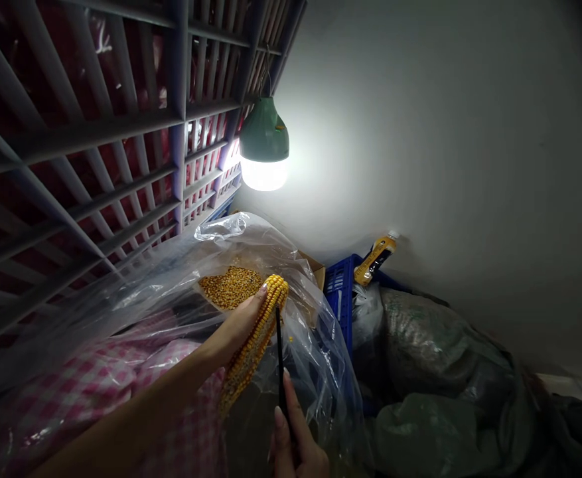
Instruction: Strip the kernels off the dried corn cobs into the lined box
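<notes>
My left hand is closed round an ear of corn, which leans with its far end up and to the right. Yellow kernels cover much of the ear, and bare pale rows run along its lower right side. Between the fingers of my right hand is a thin black rod-like tool; its tip meets the kernels near the ear's upper end. What kind of tool it is I cannot make out. Beyond the ear, a heap of loose corn kernels lies inside a clear plastic bag spread open beneath my hands.
A lit green lamp hangs from the slatted purple-grey crates at left. To the right stands a blue crate with a yellow-and-black bottle on it, beside dark, full sacks. Pink checked cloth lies at lower left.
</notes>
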### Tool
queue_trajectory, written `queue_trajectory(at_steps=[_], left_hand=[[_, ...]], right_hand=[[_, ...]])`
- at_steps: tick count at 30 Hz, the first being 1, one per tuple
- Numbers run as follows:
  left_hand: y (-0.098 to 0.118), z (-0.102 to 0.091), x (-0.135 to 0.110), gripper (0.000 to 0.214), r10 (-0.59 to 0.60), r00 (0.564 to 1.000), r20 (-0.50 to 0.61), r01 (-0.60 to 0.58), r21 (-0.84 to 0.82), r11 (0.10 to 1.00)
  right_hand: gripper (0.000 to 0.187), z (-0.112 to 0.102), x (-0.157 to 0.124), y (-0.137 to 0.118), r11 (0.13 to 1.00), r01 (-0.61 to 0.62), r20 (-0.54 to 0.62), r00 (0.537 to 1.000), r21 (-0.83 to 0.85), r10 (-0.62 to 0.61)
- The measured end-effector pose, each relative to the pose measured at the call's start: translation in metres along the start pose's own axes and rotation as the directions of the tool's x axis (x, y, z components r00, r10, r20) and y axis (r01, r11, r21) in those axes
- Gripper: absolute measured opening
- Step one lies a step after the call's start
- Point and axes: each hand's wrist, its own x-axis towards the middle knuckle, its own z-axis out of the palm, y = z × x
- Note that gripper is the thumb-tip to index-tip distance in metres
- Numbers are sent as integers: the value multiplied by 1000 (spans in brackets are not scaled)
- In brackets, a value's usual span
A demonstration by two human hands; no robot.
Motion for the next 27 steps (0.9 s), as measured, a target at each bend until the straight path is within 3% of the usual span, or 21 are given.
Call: queue_trajectory(at_steps=[6, 10, 14, 17, 19, 20, 23, 24, 26, 27], left_hand=[[1, 2, 1, 52, 41, 999, 4, -41, 22, 999], [2, 1, 2, 51, 149, 988, -46, -138, 190, 972], [1, -2, 5, 52, 249, 960, -126, -197, 328, 924], [-1, -5, 9, 54, 297, 933, -201, -197, 407, 892], [-2, -8, 11, 55, 315, 919, -236, -182, 455, 872], [-3, -9, 11, 56, 318, 917, -243, -174, 473, 864], [-4, -11, 14, 57, 327, 913, -244, -158, 527, 835], [-5, -13, 14, 58, 334, 909, -252, -152, 545, 825], [-5, -16, 15, 58, 340, 899, -275, -129, 577, 807], [-5, -17, 16, 58, 338, 896, -289, -111, 591, 799]], right_hand=[[53, 2, 3, 4, 1000, -12, 64, 998, 21, 11], [55, 5, 5, 3, 997, -46, 120, 992, 54, 39], [64, 12, 11, 4, 953, -152, 211, 973, 263, 97], [83, 14, 20, 5, 809, -372, 411, 894, 456, 179], [93, 13, 24, 4, 737, -484, 521, 827, 471, 210], [93, 13, 25, 2, 754, -471, 513, 833, 457, 209], [76, 14, 26, -9, 910, -233, 304, 944, 344, 127], [70, 14, 26, -13, 936, -179, 259, 961, 303, 100], [71, 14, 28, -23, 928, -214, 300, 947, 305, 120], [77, 12, 30, -28, 892, -298, 381, 911, 341, 159]])
